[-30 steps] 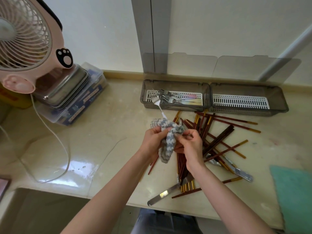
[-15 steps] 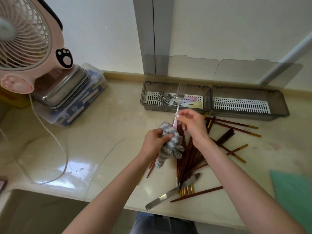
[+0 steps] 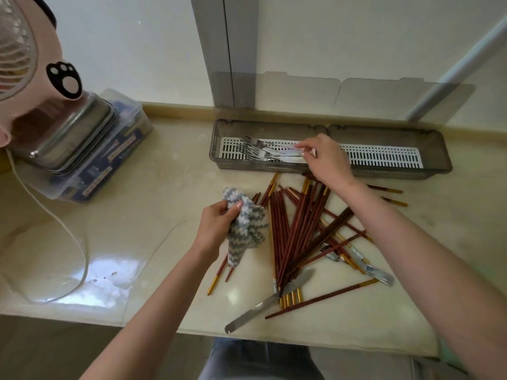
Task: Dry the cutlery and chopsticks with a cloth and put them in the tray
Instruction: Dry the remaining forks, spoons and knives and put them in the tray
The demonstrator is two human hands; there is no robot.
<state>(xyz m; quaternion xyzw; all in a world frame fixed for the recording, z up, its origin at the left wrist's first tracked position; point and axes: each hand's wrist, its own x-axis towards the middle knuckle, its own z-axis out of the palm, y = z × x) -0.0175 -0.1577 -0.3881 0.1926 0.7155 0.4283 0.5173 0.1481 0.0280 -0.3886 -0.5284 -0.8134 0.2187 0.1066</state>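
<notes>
Grey-and-white knitted cloth (image 3: 245, 229), bunched up, is gripped in the left hand (image 3: 216, 224). Fingers and thumb curl round its upper part, and the lower end hangs down to the tabletop (image 3: 137, 220). This hand sits just left of the chopstick heap.

Right hand (image 3: 327, 159) reaches over the front wall of the tray (image 3: 397, 171), a smoky see-through trough with a white slotted insert at the back of the tabletop. Thumb and fingertips pinch the pale handle end of a fork (image 3: 293, 150). It lies low in the tray's left half, tines pointing left. Other forks (image 3: 253, 153) lie beside it, heading the same way.

Chopsticks (image 3: 290, 231) are red-brown with gold ends, in a loose heap on the tabletop between the two forearms. Most fan out from a point near the front edge. A few singles stray to the right, and some run under the cloth.

Table knife (image 3: 267, 301) lies at the heap's near end, blade toward the left front. A second knife (image 3: 377, 274) lies on the heap's right side. Next to it is a small steel piece (image 3: 329, 250), partly under chopsticks; spoon or fork, cannot tell.

Far left stands a pink fan (image 3: 33, 58) with a black paw mark. A steel tin (image 3: 68, 133) is stacked on a clear plastic box (image 3: 109, 163). A white cable (image 3: 79, 242) loops across the tabletop.
</notes>
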